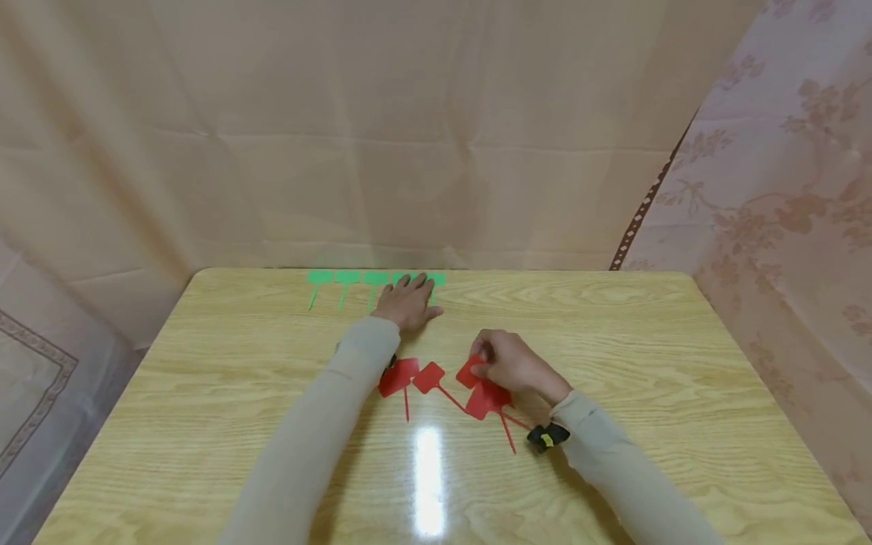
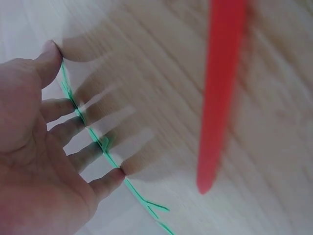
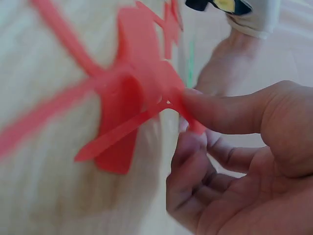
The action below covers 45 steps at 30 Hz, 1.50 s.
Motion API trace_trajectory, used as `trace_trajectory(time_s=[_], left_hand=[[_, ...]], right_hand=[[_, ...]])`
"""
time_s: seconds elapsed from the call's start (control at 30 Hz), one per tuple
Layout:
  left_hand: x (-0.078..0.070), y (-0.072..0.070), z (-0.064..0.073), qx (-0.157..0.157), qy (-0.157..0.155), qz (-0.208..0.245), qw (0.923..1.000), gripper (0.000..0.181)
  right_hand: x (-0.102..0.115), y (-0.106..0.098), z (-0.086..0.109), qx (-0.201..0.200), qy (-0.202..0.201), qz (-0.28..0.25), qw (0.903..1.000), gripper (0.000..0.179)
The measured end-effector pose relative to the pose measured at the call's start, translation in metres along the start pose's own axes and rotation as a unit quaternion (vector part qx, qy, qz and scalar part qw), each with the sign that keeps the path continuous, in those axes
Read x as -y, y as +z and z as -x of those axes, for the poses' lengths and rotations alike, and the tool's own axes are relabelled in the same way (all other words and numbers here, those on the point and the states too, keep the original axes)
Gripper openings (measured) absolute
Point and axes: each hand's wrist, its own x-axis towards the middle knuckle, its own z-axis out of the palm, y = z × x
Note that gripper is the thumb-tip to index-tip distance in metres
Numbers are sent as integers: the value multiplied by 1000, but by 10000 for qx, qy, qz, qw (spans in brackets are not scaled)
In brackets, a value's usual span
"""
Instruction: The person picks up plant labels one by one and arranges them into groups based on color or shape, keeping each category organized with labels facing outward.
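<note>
A row of several green plant labels, flat heads with thin stems, lies along the table's far edge. My left hand rests on the right part of that row, fingers spread, hiding some labels beneath it. In the left wrist view, its fingertips touch the green labels. Nearer the middle, my right hand pinches a red plant label by its head between thumb and fingers. Just under it lie overlapping red labels. Left of these is a single red label, and more red labels sit beside the left sleeve.
The wood-grain table runs back to a beige curtain. A floral cloth hangs at the right. A black wrist camera sits at the right cuff, close over the red stems. Light glares off the tabletop near the front.
</note>
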Motion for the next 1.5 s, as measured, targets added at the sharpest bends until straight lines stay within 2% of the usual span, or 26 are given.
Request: trace_trajectory(time_s=[0.1,0.2,0.37,0.53,0.67,0.8,0.93,1.03,1.17,1.3,1.4,1.5], left_hand=[[1,-1,0,0,-13,71,10000,69],[1,-2,0,4,-26,132,9999,70],[3,-2,-2,36,-60,143,9999,70],[3,0,-6,93,-66,92,9999,70],[1,2,-5,54,-65,70,9999,70],[1,2,-5,19,-81,56,9999,70],[1,2,-5,43,-116,86,9999,70],[1,2,-6,60,-148,106,9998,70],[0,3,-8,50,-157,126,9998,70],[0,3,-8,75,-211,118,9997,71],[0,3,-9,74,-238,109,9996,71],[0,3,-8,64,-223,152,9996,71]], right_hand=[[-1,-9,-6,-72,-9,-503,9987,10],[-1,-17,-15,-244,116,-1142,9931,8],[-7,-28,-44,-675,629,-2152,9722,17],[-19,-32,-78,-1180,1166,-2490,9542,25],[-25,-28,-98,-1607,1380,-2244,9512,23],[-27,-23,-113,-1936,1655,-1699,9520,21],[-27,-21,-121,-2173,1812,-1175,9519,19],[-26,-20,-122,-2259,1769,-917,9536,20],[-28,-21,-118,-2133,1637,-1114,9567,27],[-33,-24,-112,-1701,1394,-1432,9649,49],[-35,-25,-110,-1498,1225,-1354,9717,57],[-36,-24,-111,-1534,1194,-1164,9740,53]])
